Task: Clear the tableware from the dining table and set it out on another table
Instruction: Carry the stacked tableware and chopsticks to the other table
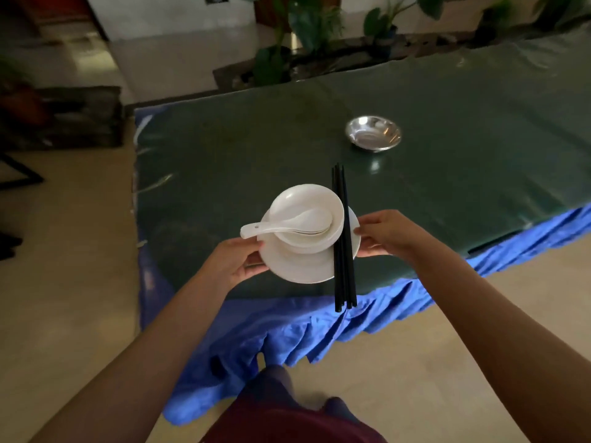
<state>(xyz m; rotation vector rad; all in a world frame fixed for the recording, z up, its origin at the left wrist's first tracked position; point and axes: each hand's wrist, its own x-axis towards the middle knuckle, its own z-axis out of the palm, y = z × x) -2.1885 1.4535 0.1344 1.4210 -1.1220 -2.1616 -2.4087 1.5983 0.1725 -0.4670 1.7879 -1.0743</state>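
Note:
I hold a white plate (300, 266) by its rim with both hands, over the near corner of the table. My left hand (236, 260) grips its left edge and my right hand (387, 233) its right edge. On the plate sit stacked white bowls (316, 199) with a white ceramic spoon (287, 223) lying across the top, handle pointing left. Black chopsticks (343, 244) rest across the plate's right side, their near ends sticking out past the rim.
A shiny metal bowl (373, 133) stands farther back on the table (224, 155), which has a dark green glossy top and a blue pleated skirt (287, 334). Potted plants (307, 30) stand behind it. Dark furniture (60, 116) is at the left; tiled floor surrounds.

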